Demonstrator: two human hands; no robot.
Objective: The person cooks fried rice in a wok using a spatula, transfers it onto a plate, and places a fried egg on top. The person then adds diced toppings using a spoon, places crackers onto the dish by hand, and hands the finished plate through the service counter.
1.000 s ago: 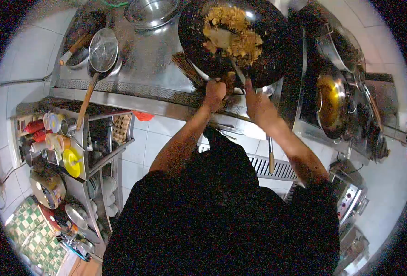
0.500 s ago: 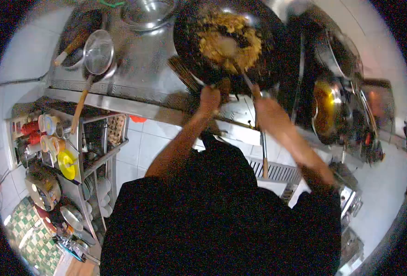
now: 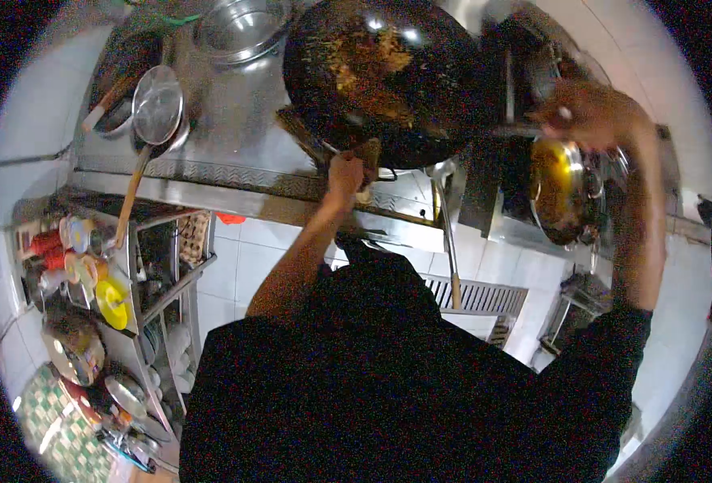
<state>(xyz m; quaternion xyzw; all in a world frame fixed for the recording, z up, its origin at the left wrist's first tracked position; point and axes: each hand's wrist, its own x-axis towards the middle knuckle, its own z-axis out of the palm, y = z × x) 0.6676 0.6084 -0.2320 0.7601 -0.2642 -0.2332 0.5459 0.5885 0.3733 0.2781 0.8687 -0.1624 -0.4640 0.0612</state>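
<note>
My left hand (image 3: 346,174) is closed on a brown cloth (image 3: 367,154) at the near rim of the black wok (image 3: 428,88). Inside the wok are scattered brown-yellow food pieces (image 3: 388,55), partly blurred. Raised to the right of the wok, my right hand (image 3: 585,117) is closed on a metal utensil (image 3: 521,130) that points left toward the rim; motion blurs the fingers. Below this hand stands a metal pan of yellow-brown liquid (image 3: 557,189). A bamboo brush (image 3: 298,133) lies against the wok's left side.
A wooden-handled strainer (image 3: 158,105) and a metal bowl (image 3: 242,30) are on the steel counter (image 3: 231,121). At the left stands a rack (image 3: 171,294) with condiment containers and a yellow lid (image 3: 112,303). A long-handled tool (image 3: 450,241) hangs over the near edge.
My right hand has moved from the wok's near side to the right with the utensil, over the pan. Less food shows in the wok. My left hand still grips the cloth.
</note>
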